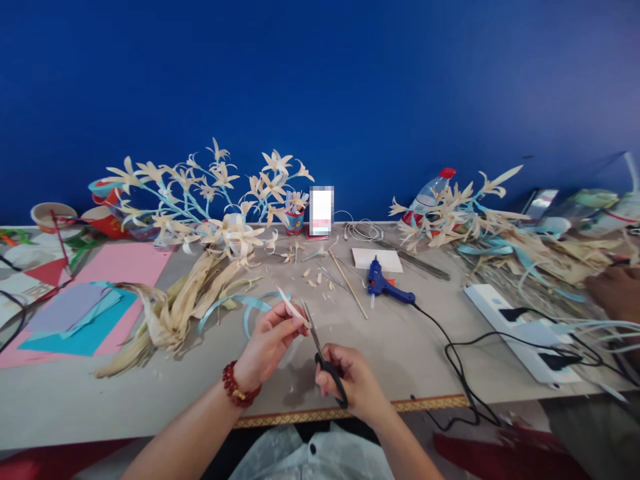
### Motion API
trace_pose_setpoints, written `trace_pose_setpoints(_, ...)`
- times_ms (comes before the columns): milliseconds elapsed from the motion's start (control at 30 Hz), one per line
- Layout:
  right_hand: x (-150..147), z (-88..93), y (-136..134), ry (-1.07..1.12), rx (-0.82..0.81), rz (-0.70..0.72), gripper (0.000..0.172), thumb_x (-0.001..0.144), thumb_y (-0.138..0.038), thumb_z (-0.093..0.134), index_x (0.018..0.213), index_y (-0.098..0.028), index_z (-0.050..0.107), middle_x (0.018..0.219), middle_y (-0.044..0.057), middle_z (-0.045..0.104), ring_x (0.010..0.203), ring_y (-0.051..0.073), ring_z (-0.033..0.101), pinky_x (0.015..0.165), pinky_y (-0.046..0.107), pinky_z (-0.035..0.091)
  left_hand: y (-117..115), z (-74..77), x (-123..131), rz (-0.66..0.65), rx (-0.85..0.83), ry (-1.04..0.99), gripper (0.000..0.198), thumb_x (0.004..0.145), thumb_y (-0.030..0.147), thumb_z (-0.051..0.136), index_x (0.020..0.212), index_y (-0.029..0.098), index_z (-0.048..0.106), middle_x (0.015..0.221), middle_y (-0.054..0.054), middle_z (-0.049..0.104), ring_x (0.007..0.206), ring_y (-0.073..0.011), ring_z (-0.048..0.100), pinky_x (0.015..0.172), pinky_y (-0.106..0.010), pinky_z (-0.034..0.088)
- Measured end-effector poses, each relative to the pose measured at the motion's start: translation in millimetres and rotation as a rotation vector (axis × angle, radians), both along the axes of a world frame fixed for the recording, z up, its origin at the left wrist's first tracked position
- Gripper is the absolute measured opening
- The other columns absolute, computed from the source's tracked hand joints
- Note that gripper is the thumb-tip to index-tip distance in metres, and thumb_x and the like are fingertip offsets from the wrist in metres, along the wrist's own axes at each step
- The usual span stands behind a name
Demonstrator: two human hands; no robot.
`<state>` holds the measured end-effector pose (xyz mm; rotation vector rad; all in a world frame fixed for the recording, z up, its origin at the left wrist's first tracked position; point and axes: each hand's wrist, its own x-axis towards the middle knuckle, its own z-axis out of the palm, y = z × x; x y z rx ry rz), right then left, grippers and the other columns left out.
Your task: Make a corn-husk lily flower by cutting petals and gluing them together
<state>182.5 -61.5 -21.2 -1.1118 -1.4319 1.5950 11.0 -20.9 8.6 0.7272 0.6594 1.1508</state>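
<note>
My left hand (274, 341) pinches a narrow, pale strip of corn husk (289, 300) between thumb and fingers, its pointed tip slanting up to the left. My right hand (350, 380) grips the black handles of a pair of scissors (314, 333). Their blades point upward beside my left fingertips, close to the lower end of the strip; whether they touch it I cannot tell. Beyond both hands, small pale cut pieces (319, 277) lie scattered on the table. Left of my left hand curls a light blue ribbon (255, 305).
A blue glue gun (385, 283) lies right of centre by a white block (363, 259). Its cord runs to a white power strip (500, 320). Dried husks (175, 307) and coloured paper (85, 343) lie left. Husk flowers (220, 177) stand behind. Another person's hand (617, 290) is at far right.
</note>
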Motion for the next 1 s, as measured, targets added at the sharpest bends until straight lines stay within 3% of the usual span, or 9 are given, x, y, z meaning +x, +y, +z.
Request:
trace_pose_setpoints(367,5.3,-0.2,1.6,-0.112,0.033,-0.029,0.053,0.065,-0.056,0.075,0.058,-0.02,0.037,0.055,-0.006,0.038,0.05,0.008,0.032,0.045,0.02,0.026,1.1,-0.4,-5.0,-0.02,0.014,0.1,0.006,0.08,0.018,0.066,0.078,0.015,0.062,0.079,0.0,0.058,0.071,-0.0103,0.054,0.07,-0.023,0.042)
trace_pose_setpoints(533,7.2,-5.1,0.9,-0.077,-0.09,-0.073,0.054,0.065,-0.057,0.075,0.058,-0.021,0.035,0.049,-0.009,0.035,0.041,0.006,0.033,0.04,0.019,0.026,1.9,-0.8,-7.0,-0.012,0.081,0.178,0.005,0.081,0.018,0.066,0.08,0.015,0.062,0.08,-0.001,0.06,0.072,-0.0111,0.054,0.072,-0.023,0.042)
trace_pose_setpoints(700,17.4,-3.5,0.8,-0.042,-0.138,0.009,0.053,0.064,-0.061,0.073,0.061,-0.02,0.04,0.053,-0.007,0.045,0.044,0.008,0.043,0.044,0.02,0.032,2.1,0.1,-7.5,-0.034,0.163,0.23,0.006,0.082,0.019,0.065,0.081,0.015,0.061,0.078,-0.002,0.061,0.071,-0.0112,0.054,0.071,-0.023,0.042)
trace_pose_setpoints(1000,20.6,-0.2,-0.6,-0.058,-0.092,0.08,0.057,0.062,-0.069,0.07,0.063,-0.019,0.044,0.052,-0.006,0.045,0.045,0.008,0.042,0.045,0.02,0.028,1.1,-0.9,-7.5,-0.094,0.188,0.349,0.014,0.082,0.025,0.064,0.074,0.015,0.058,0.07,0.0,0.058,0.068,-0.0117,0.054,0.067,-0.023,0.041)
